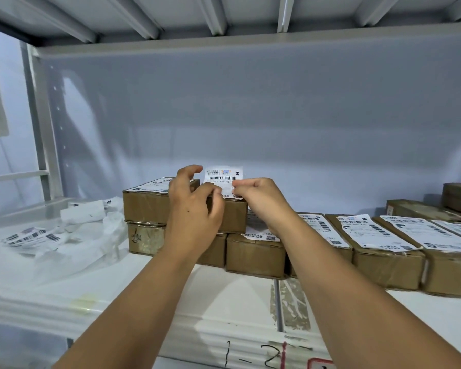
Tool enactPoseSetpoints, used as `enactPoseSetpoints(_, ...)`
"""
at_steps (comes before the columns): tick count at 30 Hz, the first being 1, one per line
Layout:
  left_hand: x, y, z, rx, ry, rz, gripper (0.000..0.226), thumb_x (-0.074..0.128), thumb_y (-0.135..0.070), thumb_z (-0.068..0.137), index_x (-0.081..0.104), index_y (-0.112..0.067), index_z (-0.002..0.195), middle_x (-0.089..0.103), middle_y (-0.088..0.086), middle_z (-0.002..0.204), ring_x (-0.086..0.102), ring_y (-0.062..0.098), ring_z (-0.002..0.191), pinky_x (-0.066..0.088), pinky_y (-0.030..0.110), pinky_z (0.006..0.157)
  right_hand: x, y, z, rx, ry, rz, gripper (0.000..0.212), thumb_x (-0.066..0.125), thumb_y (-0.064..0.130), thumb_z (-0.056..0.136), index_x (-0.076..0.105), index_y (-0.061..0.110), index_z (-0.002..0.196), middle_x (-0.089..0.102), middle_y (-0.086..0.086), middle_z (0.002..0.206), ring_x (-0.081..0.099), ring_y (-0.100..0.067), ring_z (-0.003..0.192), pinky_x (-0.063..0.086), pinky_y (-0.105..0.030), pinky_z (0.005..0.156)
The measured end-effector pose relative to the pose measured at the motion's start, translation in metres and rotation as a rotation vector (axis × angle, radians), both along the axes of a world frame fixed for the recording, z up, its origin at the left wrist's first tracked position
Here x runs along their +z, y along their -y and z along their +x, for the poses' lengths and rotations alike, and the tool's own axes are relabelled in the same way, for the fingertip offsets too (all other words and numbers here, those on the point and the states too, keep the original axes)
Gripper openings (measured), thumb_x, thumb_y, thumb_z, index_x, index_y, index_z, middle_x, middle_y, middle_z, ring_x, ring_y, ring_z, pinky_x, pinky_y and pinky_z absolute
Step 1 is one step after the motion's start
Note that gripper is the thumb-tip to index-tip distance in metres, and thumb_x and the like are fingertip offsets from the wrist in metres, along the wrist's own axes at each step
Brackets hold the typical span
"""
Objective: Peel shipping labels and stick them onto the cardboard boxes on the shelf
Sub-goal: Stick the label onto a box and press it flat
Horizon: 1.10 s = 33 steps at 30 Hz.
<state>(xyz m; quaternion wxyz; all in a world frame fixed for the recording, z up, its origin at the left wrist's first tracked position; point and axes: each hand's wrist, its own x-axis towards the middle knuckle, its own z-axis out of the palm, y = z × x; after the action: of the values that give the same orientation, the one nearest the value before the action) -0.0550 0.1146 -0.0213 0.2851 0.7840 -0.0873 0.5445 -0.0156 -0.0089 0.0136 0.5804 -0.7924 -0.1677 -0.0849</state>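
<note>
Peeling seems in hand, left hand [194, 206] and right hand [258, 198] each with a pinching grip on the shipping label [224, 178], upright at twelve o'clock over the stacked cardboard box [234, 217] (backing indistinct); next, press it flat there.

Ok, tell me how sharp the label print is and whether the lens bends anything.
Head view: the label shows clear barcode bars, but its small print is blurred. Head view, edges: the wide lens tilts the boxes at right and bows the shelf. Pale reflections streak the back panel.
</note>
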Motion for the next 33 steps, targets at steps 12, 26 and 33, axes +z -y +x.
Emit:
enactPoseSetpoints(12,0.0,0.001,0.001,0.066,-0.04,0.019,0.051,0.03,-0.035,0.084,0.072,-0.006,0.081,0.059,0.005,0.078,0.056,0.024,0.075,0.043,0.033,0.066,0.003,0.0,0.004,0.027,0.168,-0.132,0.026,0.057,0.014,0.083,0.072,0.033,0.091,0.041,0.015,0.144,0.029,-0.011,0.138,0.021,-0.035,0.116)
enactPoseSetpoints(26,-0.001,0.001,0.002,0.106,-0.026,0.039,0.046,0.032,-0.031,0.088,0.072,-0.007,0.087,0.057,0.006,0.08,0.055,0.024,0.076,0.032,0.024,0.066,0.046,-0.014,0.023,0.375,0.099,-0.531,0.032,0.051,-0.002,0.091,0.068,0.012,0.114,0.065,-0.003,0.123,0.059,-0.017,0.115,0.044,-0.032,0.103)
enactPoseSetpoints(33,-0.004,0.001,0.004,0.108,-0.032,0.018,0.036,0.041,-0.025,0.089,0.069,-0.006,0.077,0.056,0.006,0.079,0.054,0.025,0.075,0.031,0.025,0.064,0.033,-0.012,0.036,0.367,0.043,-0.603,0.038,0.043,0.015,0.1,0.051,0.016,0.136,0.042,0.007,0.146,0.035,-0.007,0.136,0.023,-0.014,0.104)
